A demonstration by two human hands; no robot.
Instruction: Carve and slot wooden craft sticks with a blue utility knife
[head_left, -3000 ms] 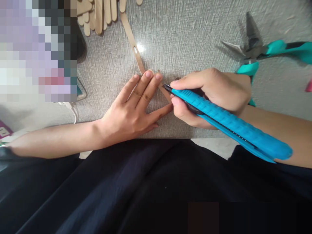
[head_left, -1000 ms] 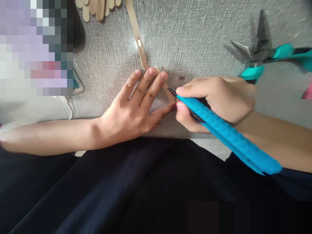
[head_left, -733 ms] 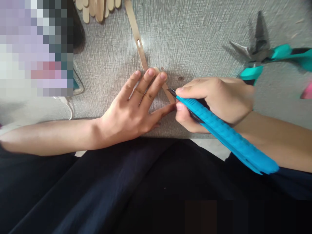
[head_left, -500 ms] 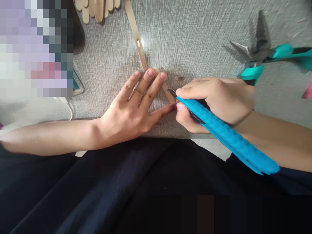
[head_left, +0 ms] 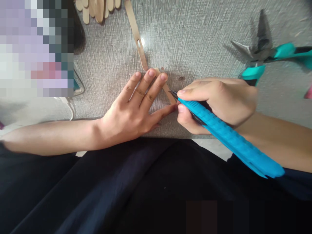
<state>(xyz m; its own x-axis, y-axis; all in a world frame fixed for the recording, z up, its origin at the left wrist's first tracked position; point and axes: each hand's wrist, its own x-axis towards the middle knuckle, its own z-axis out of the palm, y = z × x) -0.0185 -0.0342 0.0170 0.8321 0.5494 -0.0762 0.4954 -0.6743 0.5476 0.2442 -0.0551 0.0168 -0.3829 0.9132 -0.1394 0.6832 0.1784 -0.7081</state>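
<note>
My left hand [head_left: 136, 107] lies flat on the grey textured table [head_left: 195, 35], fingers spread, pressing down a short wooden craft stick [head_left: 168, 91] with fingertips and thumb. My right hand [head_left: 216, 100] grips a long blue utility knife [head_left: 229, 138] like a pen. Its blade tip touches the stick next to my left thumb. A second, longer stick with a cut slot [head_left: 137, 39] runs from my left fingertips toward the far edge.
A pile of wooden craft sticks [head_left: 97, 8] lies at the far edge. Teal-handled pliers [head_left: 265, 55] rest at the right. A white cable [head_left: 69, 107] and a blurred area are at the left. Dark cloth covers my lap below the table edge.
Almost nothing differs. My right hand and the knife have shifted very slightly along the stick; my left hand stays pressed in place.
</note>
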